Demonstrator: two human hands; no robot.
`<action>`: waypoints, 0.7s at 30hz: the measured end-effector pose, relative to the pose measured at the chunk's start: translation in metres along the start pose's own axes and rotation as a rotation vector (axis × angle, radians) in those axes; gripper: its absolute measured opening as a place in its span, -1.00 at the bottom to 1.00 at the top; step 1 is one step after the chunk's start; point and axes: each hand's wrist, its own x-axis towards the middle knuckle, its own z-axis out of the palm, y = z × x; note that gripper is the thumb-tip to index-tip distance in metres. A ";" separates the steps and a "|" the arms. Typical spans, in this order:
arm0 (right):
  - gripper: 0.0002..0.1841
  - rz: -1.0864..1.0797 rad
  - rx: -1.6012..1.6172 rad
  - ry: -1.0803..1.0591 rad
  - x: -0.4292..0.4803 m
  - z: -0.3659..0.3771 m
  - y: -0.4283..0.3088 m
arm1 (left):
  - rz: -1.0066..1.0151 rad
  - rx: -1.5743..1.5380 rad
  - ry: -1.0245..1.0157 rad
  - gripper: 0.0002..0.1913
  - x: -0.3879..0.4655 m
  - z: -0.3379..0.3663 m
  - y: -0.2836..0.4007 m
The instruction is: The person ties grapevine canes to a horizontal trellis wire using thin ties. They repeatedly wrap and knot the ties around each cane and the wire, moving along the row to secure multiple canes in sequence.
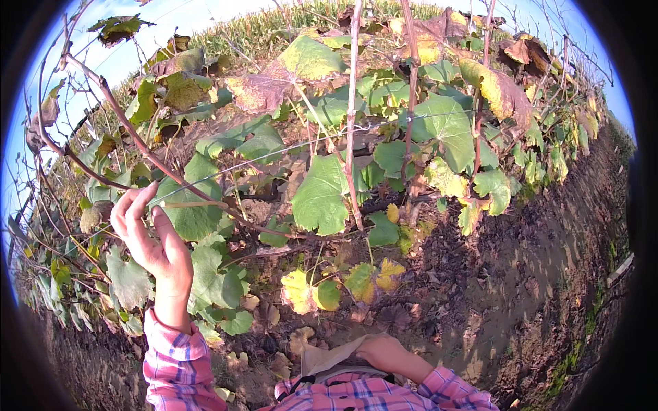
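My left hand [154,246] is raised at the trellis wire [247,164], fingers curled, with a gap between thumb and forefinger. Close to the thumb tip is a pale leaf stalk [193,204], joined to a reddish-brown grapevine cane [149,151]. A broad green vine leaf [193,216] hangs just right of the hand. Down at my waist, my right hand [383,351] reaches into an open beige cloth pouch [326,358]. Its fingertips are hidden there, so whether they hold anything does not show.
Upright canes [352,113] stand ahead, crossing the wire. Green and yellowing vine leaves [321,195] spread along the row. Bare soil [493,308] with fallen leaves lies below and to the right. A corn-like crop [241,38] grows behind.
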 end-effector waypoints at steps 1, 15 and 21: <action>-0.79 -0.063 0.068 0.137 -0.005 -0.026 0.006 | 0.089 -0.044 0.032 -0.55 0.000 0.002 0.020; -0.75 -0.484 -0.465 1.037 0.116 -0.381 -0.019 | -0.403 -0.123 -0.706 -0.71 0.041 0.140 0.137; -0.79 -0.230 -0.246 0.584 0.149 -0.402 -0.015 | -0.649 -0.272 -0.819 -0.70 0.043 0.165 0.120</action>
